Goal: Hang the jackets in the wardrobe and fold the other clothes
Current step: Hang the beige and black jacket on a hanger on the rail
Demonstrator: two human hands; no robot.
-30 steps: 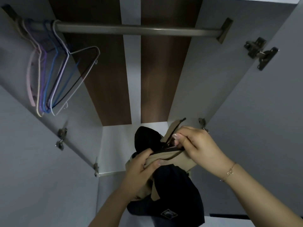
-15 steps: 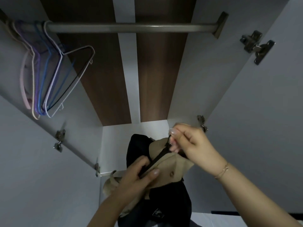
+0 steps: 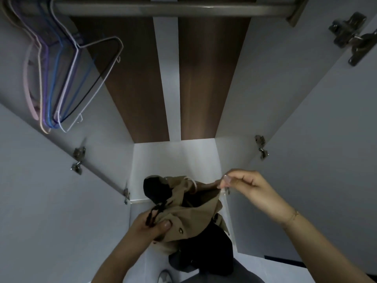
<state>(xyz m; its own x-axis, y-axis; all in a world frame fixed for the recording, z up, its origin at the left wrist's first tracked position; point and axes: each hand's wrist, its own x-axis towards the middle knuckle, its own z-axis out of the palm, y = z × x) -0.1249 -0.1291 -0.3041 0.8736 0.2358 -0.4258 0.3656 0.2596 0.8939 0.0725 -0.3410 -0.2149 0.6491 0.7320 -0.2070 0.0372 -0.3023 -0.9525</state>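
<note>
Now spread apart where half a second ago close together on the black hanger: left hand (image 3: 152, 225) gripping the tan jacket (image 3: 189, 209) and the hanger's dark hook (image 3: 155, 211) low in front of the open wardrobe (image 3: 275, 78), right hand (image 3: 242, 186) pinching the collar edge and pulling it out to the right. Probably seating the shoulder on the hanger; still well below the rail (image 3: 163, 9), where spare hangers (image 3: 61, 78) crowd the left end.
</note>
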